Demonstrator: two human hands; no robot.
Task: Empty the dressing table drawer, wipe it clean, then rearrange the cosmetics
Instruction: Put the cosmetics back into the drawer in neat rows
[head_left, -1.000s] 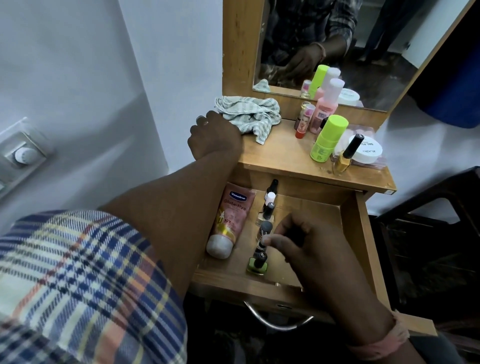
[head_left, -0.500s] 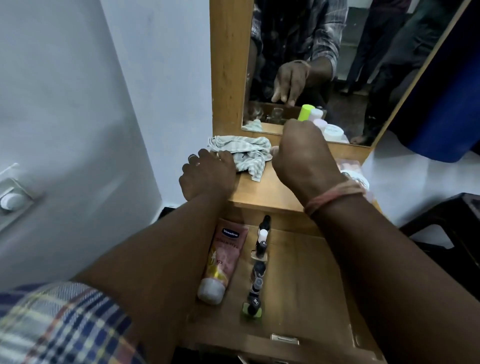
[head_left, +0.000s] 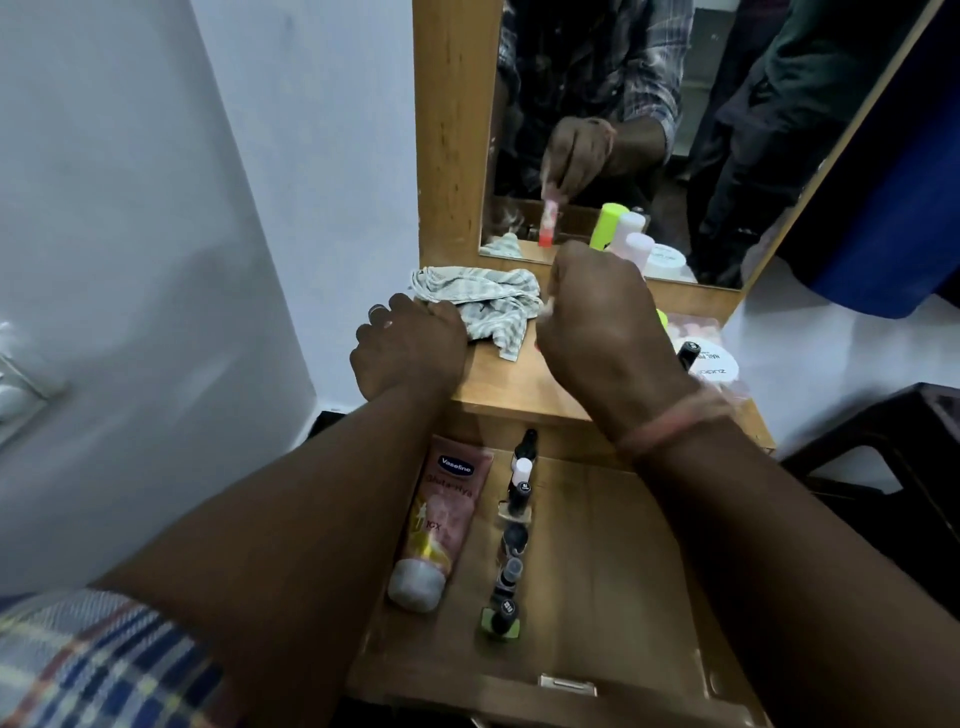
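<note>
Since half a second ago, the right hand (head_left: 605, 332) has lifted a small pink bottle with a red bottom (head_left: 540, 340) off the table (head_left: 511, 387). Its grip is curled tight round the bottle, which is mostly hidden here, though the mirror (head_left: 727, 135) shows it hanging down from the fingers. The left hand (head_left: 410, 351) has not moved; it rests on the table's left edge, holding nothing, just touching the striped cloth (head_left: 480, 304).

The open drawer (head_left: 597, 571) lies below the right hand, toward the person. That hand is nearer to its bare right side. By the drawer's left edge lies a pink tube (head_left: 441, 519) that says "Vaseline", its long side running front to back. Beside it stands a row of nail polish bottles (head_left: 511, 540), also front to back. At the table's right edge, a white jar (head_left: 719, 366) has writing too blurry to read.
</note>
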